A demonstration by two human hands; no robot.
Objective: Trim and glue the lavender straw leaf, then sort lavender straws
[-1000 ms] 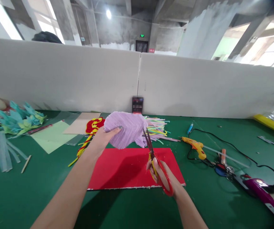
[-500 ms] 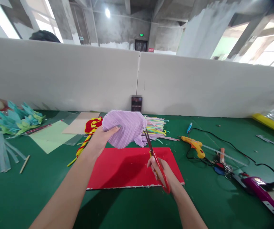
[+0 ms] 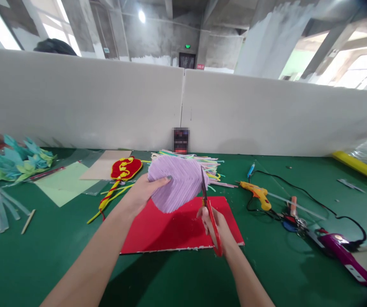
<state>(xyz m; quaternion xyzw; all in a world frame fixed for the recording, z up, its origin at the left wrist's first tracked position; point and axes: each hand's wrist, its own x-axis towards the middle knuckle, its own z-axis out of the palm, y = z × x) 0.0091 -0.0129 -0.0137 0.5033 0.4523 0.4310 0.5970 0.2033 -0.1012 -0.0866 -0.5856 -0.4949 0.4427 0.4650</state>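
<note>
My left hand (image 3: 145, 192) grips a lilac ribbed craft piece (image 3: 179, 182), made of rows of pipe cleaners, and holds it up over a red sheet (image 3: 170, 228) on the green table. My right hand (image 3: 214, 225) is closed in the handles of red scissors (image 3: 209, 215). Their blades point up and touch the right edge of the lilac piece.
Behind lie a pile of coloured pipe cleaners (image 3: 211, 165) and a red and yellow ornament (image 3: 124, 168). To the right are a yellow glue gun (image 3: 257, 192), a black cable (image 3: 311, 200) and a purple tool (image 3: 340, 251). At left lie pale green paper (image 3: 60, 183) and teal paper shapes (image 3: 17, 157). A white partition (image 3: 106, 102) backs the table.
The lilac piece and my left hand have shifted a little right and lower. The scissors have swung more upright and their blades have closed against the piece's right edge.
</note>
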